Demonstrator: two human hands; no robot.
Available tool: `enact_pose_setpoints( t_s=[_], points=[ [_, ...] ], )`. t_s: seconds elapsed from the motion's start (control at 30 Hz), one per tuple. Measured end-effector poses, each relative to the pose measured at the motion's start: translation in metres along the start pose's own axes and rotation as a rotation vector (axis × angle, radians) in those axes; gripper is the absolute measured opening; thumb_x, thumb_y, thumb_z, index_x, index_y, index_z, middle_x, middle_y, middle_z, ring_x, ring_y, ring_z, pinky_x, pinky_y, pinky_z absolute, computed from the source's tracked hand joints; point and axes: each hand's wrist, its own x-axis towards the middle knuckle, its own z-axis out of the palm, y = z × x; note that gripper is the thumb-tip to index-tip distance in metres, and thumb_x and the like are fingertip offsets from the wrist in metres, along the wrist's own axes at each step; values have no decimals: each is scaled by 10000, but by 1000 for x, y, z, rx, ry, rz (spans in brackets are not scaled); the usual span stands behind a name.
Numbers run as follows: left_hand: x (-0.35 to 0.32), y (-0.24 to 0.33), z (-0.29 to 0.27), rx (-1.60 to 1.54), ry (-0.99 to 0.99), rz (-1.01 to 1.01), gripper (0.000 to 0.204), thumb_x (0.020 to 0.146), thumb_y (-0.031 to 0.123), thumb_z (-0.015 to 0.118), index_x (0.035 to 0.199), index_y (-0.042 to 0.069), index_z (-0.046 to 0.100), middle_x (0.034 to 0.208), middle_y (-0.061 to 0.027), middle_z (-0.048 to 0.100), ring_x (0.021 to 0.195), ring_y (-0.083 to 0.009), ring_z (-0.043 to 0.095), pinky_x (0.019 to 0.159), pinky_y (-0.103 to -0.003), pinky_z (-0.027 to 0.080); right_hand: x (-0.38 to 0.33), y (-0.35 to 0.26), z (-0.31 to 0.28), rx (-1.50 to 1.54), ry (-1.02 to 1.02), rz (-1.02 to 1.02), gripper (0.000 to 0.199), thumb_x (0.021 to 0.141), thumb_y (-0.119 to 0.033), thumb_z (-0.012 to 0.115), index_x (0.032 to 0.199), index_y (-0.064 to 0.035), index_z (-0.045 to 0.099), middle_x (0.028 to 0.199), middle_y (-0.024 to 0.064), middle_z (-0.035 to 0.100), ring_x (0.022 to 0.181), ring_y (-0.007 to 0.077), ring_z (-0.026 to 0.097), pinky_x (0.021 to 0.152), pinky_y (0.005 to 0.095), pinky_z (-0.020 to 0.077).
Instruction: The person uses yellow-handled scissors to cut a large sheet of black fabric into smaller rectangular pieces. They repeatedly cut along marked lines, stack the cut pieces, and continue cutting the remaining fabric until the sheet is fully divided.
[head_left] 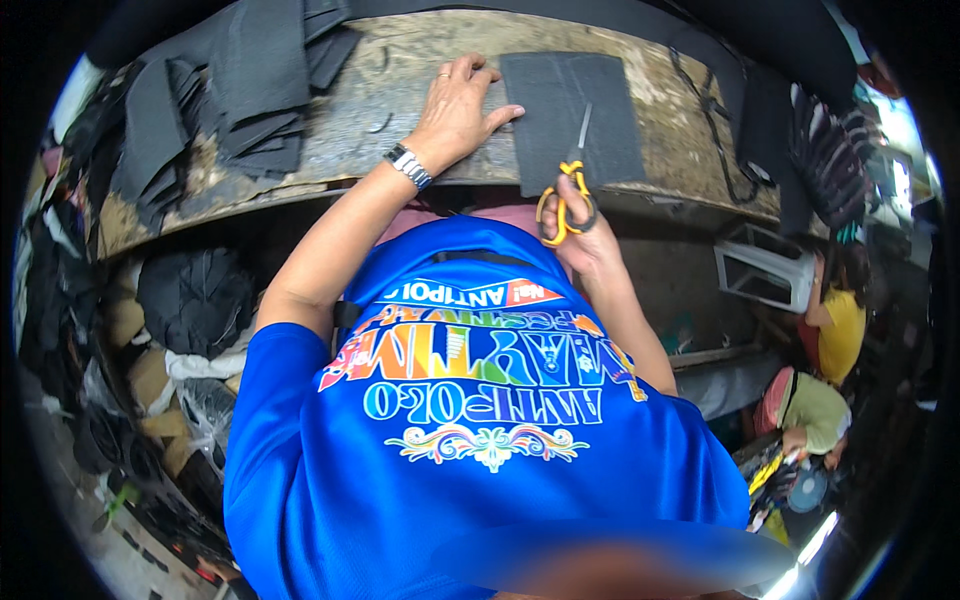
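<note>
A dark grey rectangle of fabric [540, 110] lies flat on the worn wooden table, its near end reaching the front edge. My left hand [458, 112] rests on the wood at the fabric's left side, fingers spread, with the thumb tip at or on its border. In my right hand [578, 232] is a pair of scissors [575, 178] with yellow and black handles. My fingers are wrapped round the handles, and the blades point away from me over the fabric. The blades look closed or nearly so.
Stacks of cut dark fabric pieces [262, 75] lie on the table's left part. A black cord [715, 110] trails over its right side, near dark bundled goods [835, 150]. A white frame-like stool [765, 268] stands lower right. Two people [838, 325] are beyond it. Black bags [195, 300] sit at left.
</note>
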Motion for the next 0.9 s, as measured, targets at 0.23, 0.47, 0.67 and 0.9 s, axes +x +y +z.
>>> enact_pose_setpoints(
  t_s=[0.23,0.47,0.67,0.9],
  points=[
    [-2,52,6,-516,-416,-318,817,749,406,822,1281,-108,476,1198,-297,590,1161,-374,585,958,-387,471,-1,-1,16,-65,52,39,392,912,-435,675,771,-89,554,659,34,557,561,131,548,524,256,441],
    [-2,23,1,-516,90,-177,1188,728,150,842,1535,-10,-16,1525,-303,285,1385,-325,388,1120,-368,342,-38,-27,-21,-456,-317,36,411,944,-441,586,858,-39,594,724,66,590,635,155,578,589,276,461],
    [-9,0,-13,-626,176,-70,979,760,104,810,1534,36,215,1501,-217,395,1342,-268,452,1102,-349,368,-64,-37,-44,-732,-388,171,442,895,-491,621,871,-51,597,753,45,581,707,140,579,681,283,458],
    [-34,4,-13,-668,-125,-154,626,751,132,803,1334,199,585,1221,-135,661,1125,-282,606,1003,-359,467,-46,-31,-33,-751,-283,154,571,847,-589,645,1000,-39,618,851,66,636,808,151,608,767,282,476]
  ],
)
